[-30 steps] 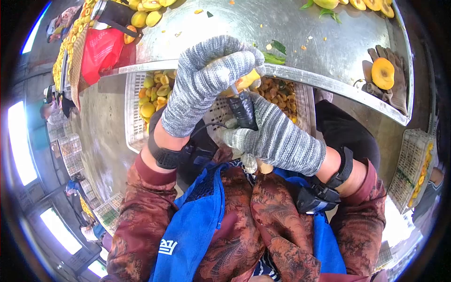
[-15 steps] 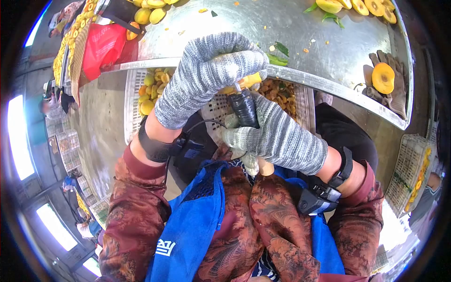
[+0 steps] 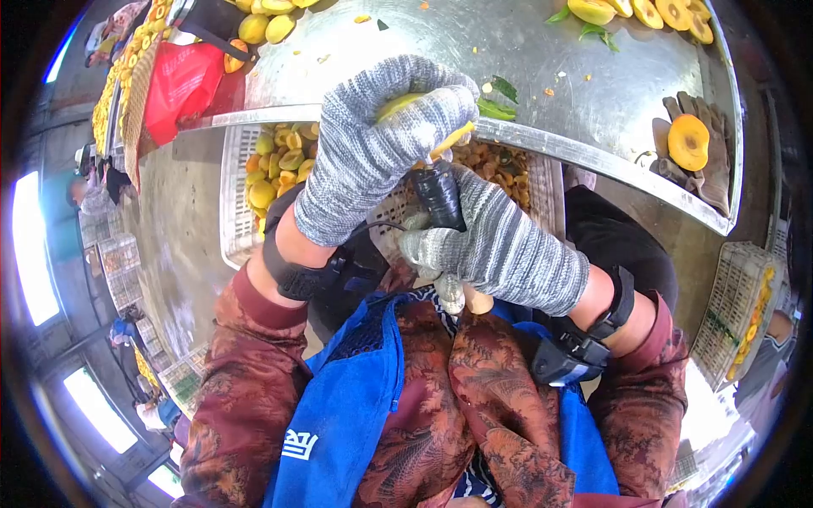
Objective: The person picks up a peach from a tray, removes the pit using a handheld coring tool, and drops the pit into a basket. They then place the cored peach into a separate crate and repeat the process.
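Observation:
My left hand (image 3: 385,140), in a grey knitted glove, is wrapped round a yellow fruit (image 3: 398,106) just in front of the metal table's edge. My right hand (image 3: 483,233), gloved the same way, grips a tool by its black-wrapped handle (image 3: 438,196). The tool's upper end meets the underside of the fruit, and its tip is hidden there. Below my hands, a crate of yellow fruit (image 3: 275,165) stands at the left, and a crate with small orange-brown pieces (image 3: 500,173) lies behind my right hand.
The metal table (image 3: 584,106) spans the top, with a red bag (image 3: 179,89), green leaves (image 3: 497,109), cut fruit (image 3: 673,13) and a brown glove (image 3: 718,161) under a fruit half (image 3: 688,141). A white crate (image 3: 735,313) stands on the right. People are at the far left.
My left hand has turned and shifted slightly left, showing more of the fruit between its fingers. My right hand with the tool has barely moved.

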Demonstrator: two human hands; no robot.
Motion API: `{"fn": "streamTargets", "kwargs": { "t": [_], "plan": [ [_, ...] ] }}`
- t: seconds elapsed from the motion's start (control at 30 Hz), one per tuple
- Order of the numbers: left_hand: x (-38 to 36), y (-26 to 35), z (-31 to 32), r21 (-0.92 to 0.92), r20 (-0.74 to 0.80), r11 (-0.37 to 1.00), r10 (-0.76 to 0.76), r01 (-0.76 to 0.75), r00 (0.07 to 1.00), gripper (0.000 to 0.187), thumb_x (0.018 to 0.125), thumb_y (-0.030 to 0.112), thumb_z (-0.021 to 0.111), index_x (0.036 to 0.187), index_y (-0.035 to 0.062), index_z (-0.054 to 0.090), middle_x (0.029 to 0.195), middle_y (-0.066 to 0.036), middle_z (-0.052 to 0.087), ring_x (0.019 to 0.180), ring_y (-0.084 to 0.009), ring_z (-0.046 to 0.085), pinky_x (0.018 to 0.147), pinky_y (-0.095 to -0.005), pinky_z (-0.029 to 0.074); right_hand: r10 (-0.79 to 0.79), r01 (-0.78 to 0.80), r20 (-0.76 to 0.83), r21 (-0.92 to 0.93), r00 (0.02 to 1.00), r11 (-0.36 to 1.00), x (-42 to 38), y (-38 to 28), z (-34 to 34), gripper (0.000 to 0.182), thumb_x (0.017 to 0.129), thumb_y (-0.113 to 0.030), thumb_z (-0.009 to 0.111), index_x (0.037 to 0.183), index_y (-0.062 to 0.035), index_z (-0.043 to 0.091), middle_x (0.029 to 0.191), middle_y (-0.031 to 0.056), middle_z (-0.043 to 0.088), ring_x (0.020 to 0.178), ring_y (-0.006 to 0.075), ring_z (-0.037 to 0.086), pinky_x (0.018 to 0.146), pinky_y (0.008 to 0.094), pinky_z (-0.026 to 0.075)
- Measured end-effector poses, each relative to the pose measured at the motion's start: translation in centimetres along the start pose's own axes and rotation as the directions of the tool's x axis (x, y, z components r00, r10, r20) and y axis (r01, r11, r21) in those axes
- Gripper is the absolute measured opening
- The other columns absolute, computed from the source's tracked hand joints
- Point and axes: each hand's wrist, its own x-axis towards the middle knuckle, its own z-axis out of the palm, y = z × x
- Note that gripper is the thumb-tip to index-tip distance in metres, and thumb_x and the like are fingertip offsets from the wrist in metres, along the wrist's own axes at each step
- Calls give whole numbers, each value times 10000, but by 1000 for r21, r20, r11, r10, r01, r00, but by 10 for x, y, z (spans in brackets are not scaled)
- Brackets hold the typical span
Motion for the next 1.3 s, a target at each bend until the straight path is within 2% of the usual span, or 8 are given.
{"fn": "streamTargets", "kwargs": {
  "t": [0.27,0.43,0.67,0.7,1.0,1.13,1.2,1.3],
  "plan": [
    [8,-6,-5,-62,111,989,-128,135,986,200,770,176,577,871,6,608,802,-78,624,765,-140,594,674,-242,474,-99,30,-191,-333,977,942,-1,3,4,408,747,-179,644,1054,28,472,841,35,541,753,94,508,652,228,442],
    [11,-7,-8,3,198,999,-46,46,979,182,777,169,548,834,7,609,753,-67,616,709,-131,581,654,-241,460,23,-53,81,389,996,920,-5,-2,6,190,790,-164,590,840,-9,492,582,45,506,454,135,512,397,266,422],
    [1,-6,6,-183,36,983,-1,7,999,238,782,204,521,855,-11,595,749,-94,610,675,-164,587,640,-258,469,-55,-48,197,481,979,875,-10,-3,-1,189,794,-178,588,735,-15,515,558,45,511,407,128,493,395,236,404],
    [0,-13,8,-258,10,966,-3,5,1000,256,785,215,513,861,-17,588,750,-108,607,674,-172,589,632,-262,472,66,-195,290,444,955,874,-13,-9,-10,245,756,-216,625,879,-24,534,679,2,529,617,75,503,546,214,419],
    [-3,-2,2,-384,18,916,-117,114,993,225,790,192,526,846,-17,588,774,-123,610,699,-177,597,643,-270,486,177,-197,112,207,978,958,-6,-16,-2,220,785,-203,602,811,-6,506,598,38,535,464,113,522,417,229,408],
    [-2,-9,-3,-306,-38,952,11,-22,999,194,780,172,544,863,6,602,773,-84,620,717,-166,599,682,-259,490,-346,165,-239,-555,907,815,3,4,5,523,730,-148,645,1143,46,389,773,106,571,653,197,566,586,296,470],
    [-1,-16,-7,-292,-11,956,-25,20,1000,180,779,103,561,938,23,585,892,-102,601,803,-190,596,721,-284,498,-228,54,-257,-545,939,837,6,0,4,628,715,-144,638,1214,66,321,798,157,575,678,266,580,601,324,473],
    [-1,-37,-7,281,8,793,562,-541,827,273,777,4,510,1024,94,583,1008,-114,569,845,-209,586,784,-295,470,-162,-47,-285,-607,945,793,6,-5,1,650,724,-138,601,1245,57,265,818,202,572,715,307,593,606,331,474]
  ]
}}
